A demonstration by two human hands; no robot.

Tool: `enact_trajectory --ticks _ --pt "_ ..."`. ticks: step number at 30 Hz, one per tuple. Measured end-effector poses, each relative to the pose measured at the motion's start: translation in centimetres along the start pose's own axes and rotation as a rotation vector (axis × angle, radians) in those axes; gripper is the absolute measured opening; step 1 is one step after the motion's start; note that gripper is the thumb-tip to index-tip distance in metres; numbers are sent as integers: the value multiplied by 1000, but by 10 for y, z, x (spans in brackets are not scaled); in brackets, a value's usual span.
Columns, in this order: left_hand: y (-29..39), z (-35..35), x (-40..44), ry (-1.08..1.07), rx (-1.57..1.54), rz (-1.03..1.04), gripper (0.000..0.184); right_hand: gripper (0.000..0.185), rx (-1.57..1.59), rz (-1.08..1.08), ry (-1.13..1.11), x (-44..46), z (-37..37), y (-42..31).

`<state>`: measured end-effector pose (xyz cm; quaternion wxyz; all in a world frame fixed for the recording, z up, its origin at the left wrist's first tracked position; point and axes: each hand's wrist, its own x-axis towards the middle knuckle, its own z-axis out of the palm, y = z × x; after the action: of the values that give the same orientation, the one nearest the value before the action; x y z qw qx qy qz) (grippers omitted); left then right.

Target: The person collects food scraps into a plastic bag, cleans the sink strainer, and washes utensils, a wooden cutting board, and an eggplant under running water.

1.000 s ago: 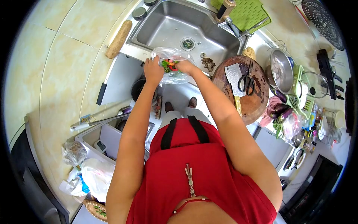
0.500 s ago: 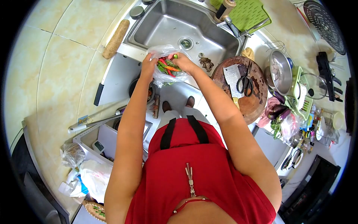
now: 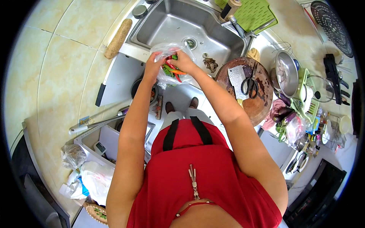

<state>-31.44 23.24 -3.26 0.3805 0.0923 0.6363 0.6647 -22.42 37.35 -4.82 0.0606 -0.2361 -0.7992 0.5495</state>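
A clear plastic bag with red, green and orange peppers in it is held at the front edge of the sink. My left hand grips the bag's left side, its fingers closed on the plastic. My right hand is at the bag's mouth with its fingers bent round some of the peppers, a green one showing by the fingertips. The fingertips are partly hidden by the peppers and the plastic.
Right of the sink, a round wooden board bears a cleaver and black scissors. A metal bowl stands beyond it. Dark scraps lie at the sink's right side. A long brown gourd rests at the left.
The bag and both hands first shifted slightly left in view. The peppers show more than at first, and my right hand has moved inward over them, its fingers now pointing toward my left hand.
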Motion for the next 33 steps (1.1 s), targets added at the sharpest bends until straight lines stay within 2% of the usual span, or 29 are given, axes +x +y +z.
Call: enact_trajectory --ticks 3,6,8,9,12,15,16,19,25,28,30,33 --pt "-5 -1 5 22 160 19 33 40 -79 56 63 1 -2 -2" --pt "-21 -1 16 168 381 278 34 33 -67 77 34 6 -5 -1" --pt "-25 0 20 304 481 234 32 34 -38 36 -19 6 -12 2" --pt "-26 0 20 371 530 209 31 32 60 96 -65 4 -18 1" --pt "-23 -1 16 381 586 210 29 30 357 276 -198 -3 -41 -9" --pt "-28 -2 16 354 610 352 29 27 609 319 -295 -3 -51 -4" --pt "-27 -2 16 328 566 320 29 27 673 330 -317 -4 -52 -3" --pt "-22 0 14 273 460 236 30 28 659 362 -239 -15 -50 -18" --pt "-4 5 1 225 384 153 30 31 734 321 -345 -14 -49 -17" --pt "1 7 -4 237 387 132 29 30 743 367 -335 -13 -47 -8" --pt "-1 8 -5 262 413 178 30 26 595 305 -362 -9 -43 -2" --pt "0 6 -7 208 365 134 32 23 330 260 -320 -8 -32 6"
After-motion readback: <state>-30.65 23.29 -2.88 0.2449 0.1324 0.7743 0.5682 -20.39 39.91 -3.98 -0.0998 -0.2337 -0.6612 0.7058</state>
